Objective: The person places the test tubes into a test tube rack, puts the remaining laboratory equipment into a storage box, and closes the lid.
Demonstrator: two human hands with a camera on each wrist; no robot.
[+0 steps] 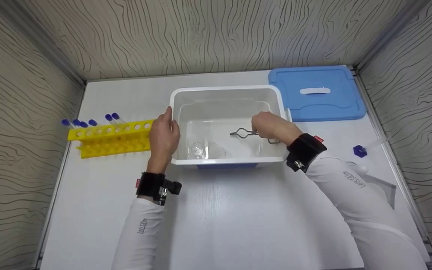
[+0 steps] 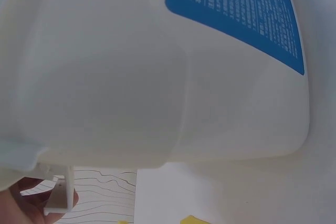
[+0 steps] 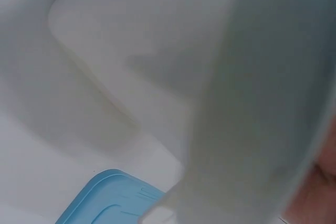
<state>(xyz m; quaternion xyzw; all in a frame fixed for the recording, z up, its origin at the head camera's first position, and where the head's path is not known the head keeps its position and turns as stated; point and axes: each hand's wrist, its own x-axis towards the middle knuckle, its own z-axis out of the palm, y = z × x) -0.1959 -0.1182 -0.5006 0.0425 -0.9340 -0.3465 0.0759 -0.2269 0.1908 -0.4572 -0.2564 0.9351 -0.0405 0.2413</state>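
Right hand (image 1: 270, 125) pinching metal tongs (image 1: 243, 132) at tub (image 1: 223, 90) centre, left hand (image 1: 164, 135) clasping the nine-o'clock rim, glass flask (image 1: 204, 150) lying toward seven o'clock on the tub floor: likely to crack if squeezed hard or dropped.

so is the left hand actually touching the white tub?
Touching. In the head view the left hand rests on the left rim of the white tub, with its fingers over the edge.
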